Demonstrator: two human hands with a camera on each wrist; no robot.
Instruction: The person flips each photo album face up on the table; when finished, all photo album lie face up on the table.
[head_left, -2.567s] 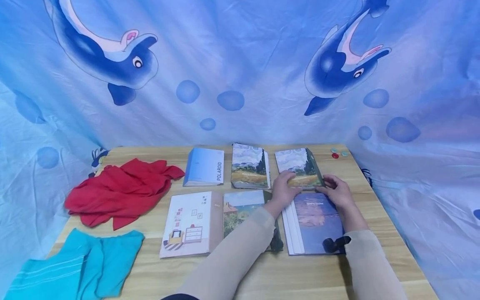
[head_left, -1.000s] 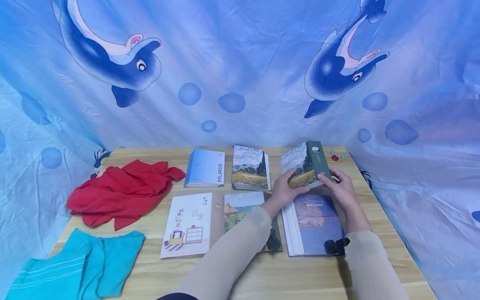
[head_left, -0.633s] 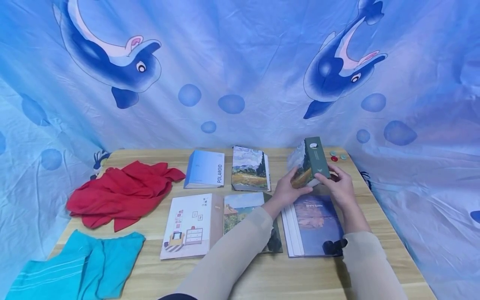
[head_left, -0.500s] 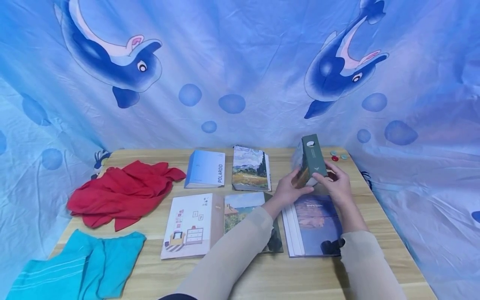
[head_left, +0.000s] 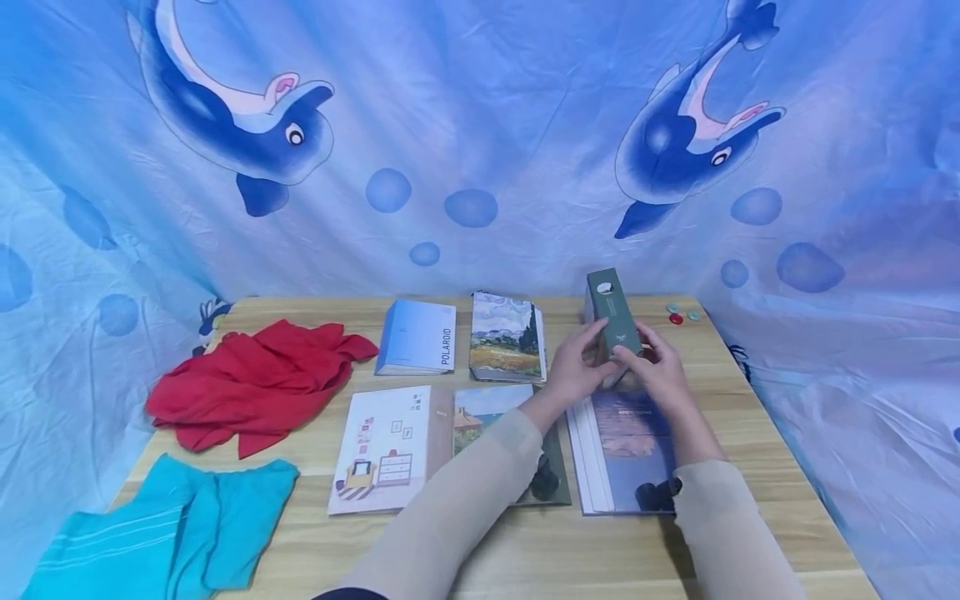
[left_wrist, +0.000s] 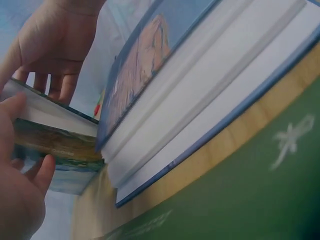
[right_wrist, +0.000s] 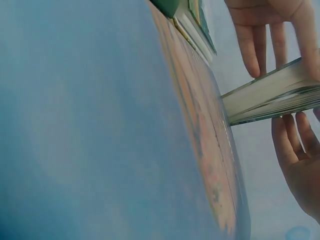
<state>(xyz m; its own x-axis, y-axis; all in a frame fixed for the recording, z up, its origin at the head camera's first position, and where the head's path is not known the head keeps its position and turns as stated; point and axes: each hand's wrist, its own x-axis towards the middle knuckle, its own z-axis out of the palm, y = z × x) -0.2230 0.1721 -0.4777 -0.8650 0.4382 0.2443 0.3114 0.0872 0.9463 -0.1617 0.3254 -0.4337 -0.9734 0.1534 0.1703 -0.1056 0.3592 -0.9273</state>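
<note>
My left hand (head_left: 572,367) and right hand (head_left: 660,371) hold a thick photo album (head_left: 613,307) from both sides. It stands on edge with its dark green spine up. The left wrist view shows its painted landscape cover (left_wrist: 60,142) against my left fingers. In the right wrist view, its white page edges (right_wrist: 272,97) lie between the two hands. My right thumb lies on the near end of the spine. Just in front is a blue-purple photo album (head_left: 637,450) with a pinkish picture. A matching landscape album (head_left: 507,333) lies to the left.
A blue POLAROID album (head_left: 417,335) lies at the back, a white illustrated album (head_left: 382,450) and a house-painting album (head_left: 480,408) in front. Red cloth (head_left: 255,383) and turquoise cloth (head_left: 172,525) cover the left side. Small red and green discs (head_left: 676,318) sit at the back right.
The album lay with its painted cover up under my hands. It has been tipped up onto its edge, spine upward, and shifted slightly left. The other albums and cloths stay put.
</note>
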